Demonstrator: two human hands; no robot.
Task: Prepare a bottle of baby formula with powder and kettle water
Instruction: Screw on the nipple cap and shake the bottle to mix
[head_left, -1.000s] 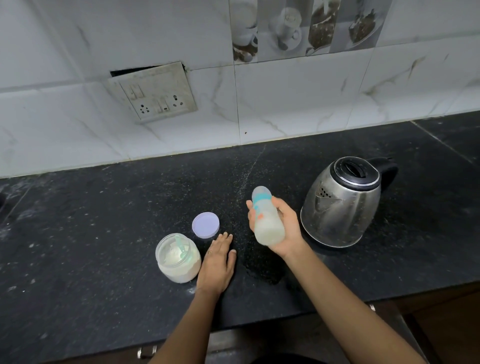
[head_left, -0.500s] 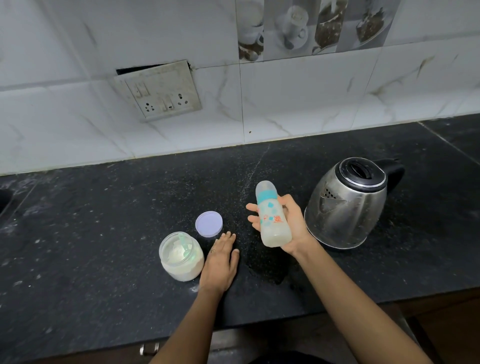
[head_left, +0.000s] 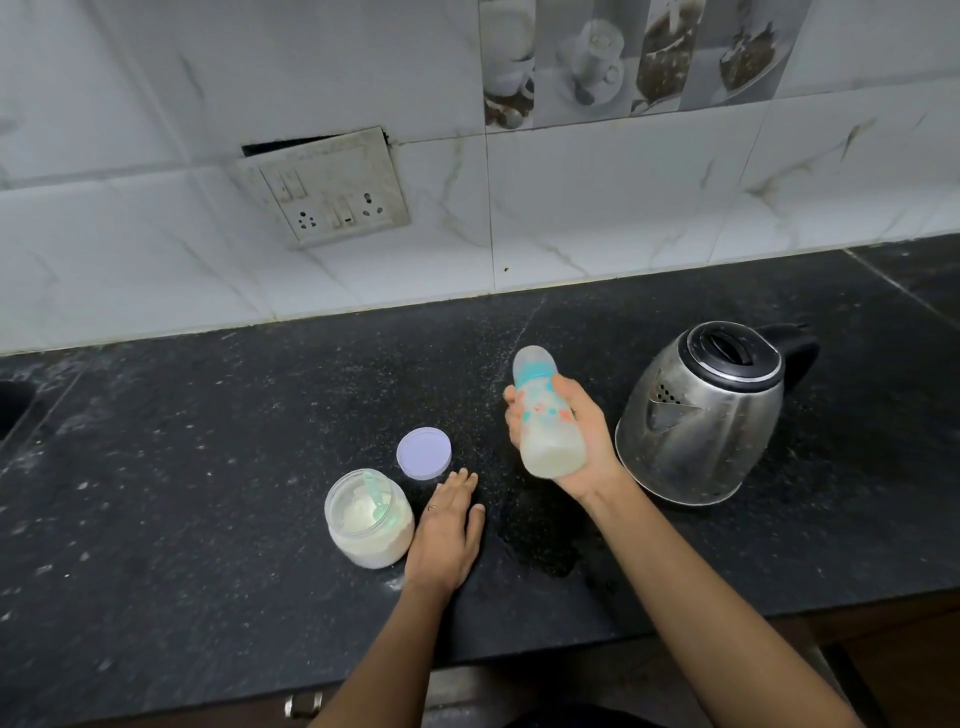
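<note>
Moved: the baby bottle (head_left: 545, 415) has tilted within the right hand (head_left: 584, 447).
Grip: wrapped round the bottle's body, with the cap end above the grip and the milky base at the wrist.
Left hand (head_left: 447, 535): flat and spread, farther off, beside the powder jar (head_left: 369, 519).

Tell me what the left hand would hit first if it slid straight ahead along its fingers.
Probably the purple lid, flat on the counter just past the left hand; its outer fingers line up with the lid's right edge, so maybe only a graze.
</note>
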